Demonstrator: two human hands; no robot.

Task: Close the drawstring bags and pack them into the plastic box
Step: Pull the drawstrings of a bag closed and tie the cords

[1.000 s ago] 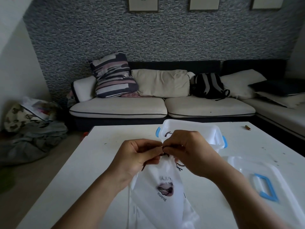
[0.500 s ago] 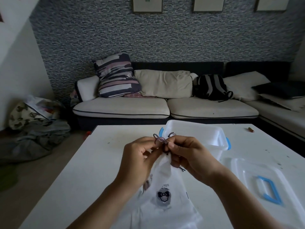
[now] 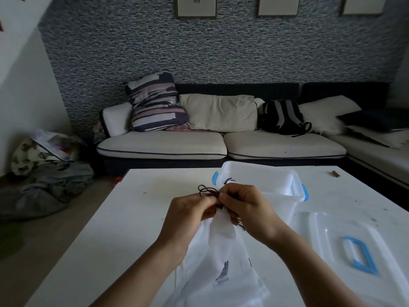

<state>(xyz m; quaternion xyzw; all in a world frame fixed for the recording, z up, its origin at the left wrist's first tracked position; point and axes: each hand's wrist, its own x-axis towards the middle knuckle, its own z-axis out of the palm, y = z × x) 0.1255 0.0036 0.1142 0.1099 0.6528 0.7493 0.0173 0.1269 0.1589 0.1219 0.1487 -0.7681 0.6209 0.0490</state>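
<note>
From the head view, the left hand (image 3: 190,214) and right hand (image 3: 242,206) pinch the dark drawstring (image 3: 208,191) at the gathered mouth of the white drawstring bag (image 3: 221,262), both just nearer than the plastic box (image 3: 261,180). The bag hangs lengthwise toward the person. The box lies straight beyond the grip, the right hand nearer to it.

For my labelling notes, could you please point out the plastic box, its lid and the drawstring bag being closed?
plastic box (image 3: 285,197): head view, its front wall.
lid (image 3: 332,238): head view, clear top left of the blue handle.
drawstring bag (image 3: 221,253): head view, white fabric below the hands.
</note>
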